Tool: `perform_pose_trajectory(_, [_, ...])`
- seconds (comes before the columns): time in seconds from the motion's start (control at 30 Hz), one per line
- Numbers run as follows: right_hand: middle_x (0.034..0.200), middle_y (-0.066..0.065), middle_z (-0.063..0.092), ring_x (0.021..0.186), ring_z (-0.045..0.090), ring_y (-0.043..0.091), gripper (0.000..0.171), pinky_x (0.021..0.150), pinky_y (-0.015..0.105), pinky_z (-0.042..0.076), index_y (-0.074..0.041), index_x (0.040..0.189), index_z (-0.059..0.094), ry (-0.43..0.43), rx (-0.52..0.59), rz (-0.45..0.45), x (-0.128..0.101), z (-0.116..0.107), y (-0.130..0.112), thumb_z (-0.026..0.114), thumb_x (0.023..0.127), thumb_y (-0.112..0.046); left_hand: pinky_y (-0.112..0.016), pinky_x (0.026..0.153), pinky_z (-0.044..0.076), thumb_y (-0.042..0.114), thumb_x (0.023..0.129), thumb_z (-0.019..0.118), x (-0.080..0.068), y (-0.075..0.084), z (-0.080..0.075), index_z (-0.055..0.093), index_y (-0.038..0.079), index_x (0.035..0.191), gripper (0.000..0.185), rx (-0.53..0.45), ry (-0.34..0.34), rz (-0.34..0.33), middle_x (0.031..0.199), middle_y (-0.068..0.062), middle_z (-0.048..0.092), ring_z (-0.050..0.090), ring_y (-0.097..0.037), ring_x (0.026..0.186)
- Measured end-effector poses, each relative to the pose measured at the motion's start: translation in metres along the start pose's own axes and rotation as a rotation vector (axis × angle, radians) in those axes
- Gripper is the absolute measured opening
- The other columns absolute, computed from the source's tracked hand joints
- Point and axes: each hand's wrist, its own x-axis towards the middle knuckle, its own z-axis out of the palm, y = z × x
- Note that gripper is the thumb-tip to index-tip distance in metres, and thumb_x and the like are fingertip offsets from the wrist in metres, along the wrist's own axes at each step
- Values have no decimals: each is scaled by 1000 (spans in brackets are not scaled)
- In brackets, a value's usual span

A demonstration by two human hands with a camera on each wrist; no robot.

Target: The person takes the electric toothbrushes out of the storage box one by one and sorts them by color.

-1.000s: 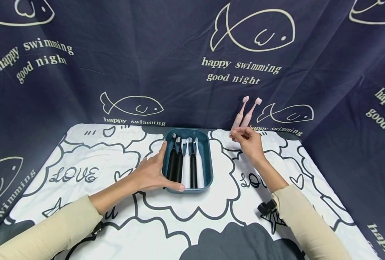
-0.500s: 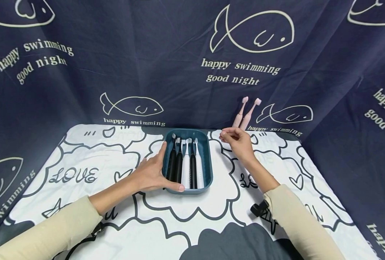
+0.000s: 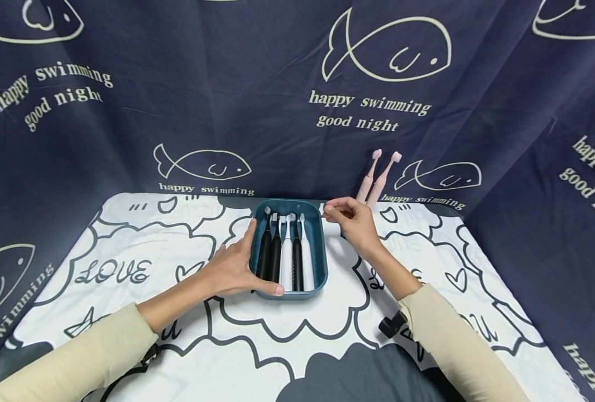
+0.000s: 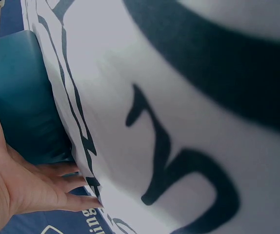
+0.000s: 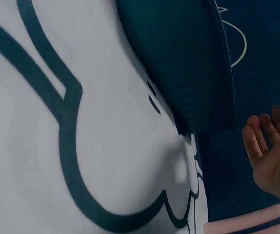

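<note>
In the head view a blue box (image 3: 319, 258) holds several black and white electric toothbrushes, side by side with heads away from me. My left hand (image 3: 231, 269) rests against its left side, fingers extended, thumb along the near rim. The left wrist view shows those straight fingers (image 4: 76, 201) beside the box wall. My right hand (image 3: 354, 222) is just right of the box's far right corner, fingers loosely bent. Nothing shows between its fingers in the right wrist view. Behind it, two pink electric toothbrushes (image 3: 378, 183) lean against the dark curtain, their lower ends hidden by the hand.
A white cloth (image 3: 257, 357) with dark cloud outlines and lettering covers the table. Dark blue curtain (image 3: 277, 100) printed with fish rises at the back and on both sides. The box stands close to the table's back edge.
My right hand has moved left, away from the pink toothbrushes and to the box's right side. The pink toothbrushes stay leaning in place. My left hand and the box have not moved.
</note>
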Motion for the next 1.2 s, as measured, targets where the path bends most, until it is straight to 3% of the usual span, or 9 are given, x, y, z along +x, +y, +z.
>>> perform_pose_trajectory(0.1, [102, 9, 81, 86, 78, 2, 25, 87, 20, 66, 12, 126, 74, -18, 7, -3, -1, 5, -2, 75, 109, -6, -72, 125, 45, 95, 64, 88, 1, 0, 1, -14, 21, 182, 173, -9, 3, 3, 184, -22, 32, 47, -54, 160])
perform_pose_trajectory(0.23, [110, 22, 81, 89, 79, 4, 25, 88, 21, 66, 12, 126, 74, -41, 11, -13, -2, 11, -6, 75, 109, -6, -72, 125, 44, 95, 63, 88, 1, -1, 1, -14, 21, 182, 174, -13, 5, 5, 183, -23, 34, 47, -54, 161])
perform_pose_trajectory(0.33, [113, 27, 80, 92, 82, 12, 26, 88, 23, 66, 13, 126, 74, -57, 15, -21, -2, 16, -9, 76, 109, -7, -72, 124, 45, 94, 64, 88, 1, -1, 1, -14, 19, 182, 173, -9, 4, 4, 182, -25, 36, 49, -54, 159])
perform_pose_trajectory(0.47, [111, 25, 81, 95, 84, 21, 27, 89, 24, 67, 13, 126, 74, -75, 26, -30, -3, 23, -11, 76, 109, -7, -71, 124, 46, 95, 65, 87, 1, 0, 1, -15, 19, 182, 173, -3, -1, 0, 182, -26, 36, 51, -54, 158])
perform_pose_trajectory(0.7, [105, 15, 82, 88, 79, 4, 27, 87, 23, 66, 16, 126, 73, -106, 59, -27, -6, 37, -11, 76, 108, -5, -69, 120, 50, 96, 64, 86, 2, 0, 1, -15, 19, 182, 173, 3, 1, -4, 181, -26, 38, 56, -54, 153])
perform_pose_trajectory(0.9, [116, 25, 80, 90, 79, 3, 25, 92, 29, 68, 11, 127, 75, -143, 50, -1, -8, 47, -11, 75, 109, -7, -69, 120, 50, 96, 65, 86, 2, -1, 1, -16, 19, 181, 173, 5, 0, -2, 180, -26, 38, 57, -54, 152])
perform_pose_trajectory(1.2, [115, 25, 81, 90, 79, 4, 23, 92, 29, 68, 11, 126, 75, -176, 40, 8, -9, 55, -14, 74, 109, -4, -67, 116, 54, 97, 66, 85, 2, -1, 1, -17, 20, 181, 172, 4, -5, 6, 179, -28, 41, 61, -52, 148])
